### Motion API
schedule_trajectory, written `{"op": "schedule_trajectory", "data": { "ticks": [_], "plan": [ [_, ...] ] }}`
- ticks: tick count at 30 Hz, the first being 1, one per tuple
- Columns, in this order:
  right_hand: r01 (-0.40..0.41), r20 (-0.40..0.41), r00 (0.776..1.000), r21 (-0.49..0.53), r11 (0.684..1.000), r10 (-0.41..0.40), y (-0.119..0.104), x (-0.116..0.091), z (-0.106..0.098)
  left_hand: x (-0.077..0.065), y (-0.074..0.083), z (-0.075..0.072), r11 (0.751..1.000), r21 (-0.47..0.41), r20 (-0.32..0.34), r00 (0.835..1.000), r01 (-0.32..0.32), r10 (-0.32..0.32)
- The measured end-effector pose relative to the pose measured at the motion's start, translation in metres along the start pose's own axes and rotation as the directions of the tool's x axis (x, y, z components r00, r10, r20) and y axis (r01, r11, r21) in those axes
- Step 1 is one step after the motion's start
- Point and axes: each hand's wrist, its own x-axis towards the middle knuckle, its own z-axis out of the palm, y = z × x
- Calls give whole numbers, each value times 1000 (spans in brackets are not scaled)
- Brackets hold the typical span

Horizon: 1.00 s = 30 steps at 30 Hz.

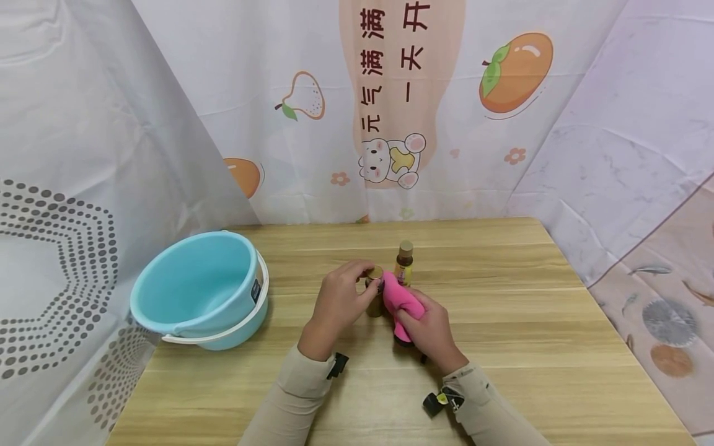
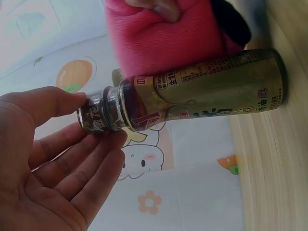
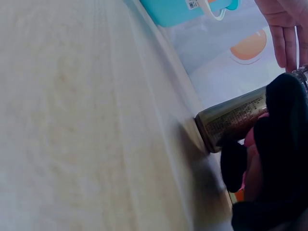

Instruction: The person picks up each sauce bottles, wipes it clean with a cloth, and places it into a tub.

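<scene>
My left hand (image 1: 336,300) pinches the cap of a slim bottle with a green-gold label (image 2: 207,98) between thumb and fingertips. That bottle stands upright on the table, its base showing in the right wrist view. In my right hand (image 1: 431,327) is a bright pink plush piece with black parts (image 1: 395,294), gripped by the thumb and fingers. Its fuzzy side lies against the bottle's side below the neck in the left wrist view. Just behind the pink piece stands a small brown bottle with a gold cap and yellow label (image 1: 405,255), its lower part hidden.
A light blue bucket (image 1: 195,272) with a white handle stands at the table's left edge. The wood-grain table (image 1: 519,334) reaches back to a printed curtain (image 1: 312,161). Each wrist wears a small black camera.
</scene>
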Motion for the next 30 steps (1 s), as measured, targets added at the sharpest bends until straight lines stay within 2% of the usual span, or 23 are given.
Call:
{"op": "schedule_trajectory", "data": {
  "ticks": [7,11,17,21,30],
  "plan": [
    [-86,42,995,-77,993,90,6,1,0,-1,0,4,997,78,-25,1000,10,-8],
    [-98,48,994,-94,991,102,9,1,1,-2,-1,6,994,100,-46,998,34,-30],
    [-92,50,994,-90,992,96,8,1,1,-2,-2,6,996,84,-35,999,42,-39],
    [-78,43,996,-74,994,81,7,0,1,-2,-1,5,996,79,-29,999,41,-39],
    [44,-23,999,22,999,-44,0,-1,2,-2,0,4,998,63,-10,1000,28,-27]
  ]
}}
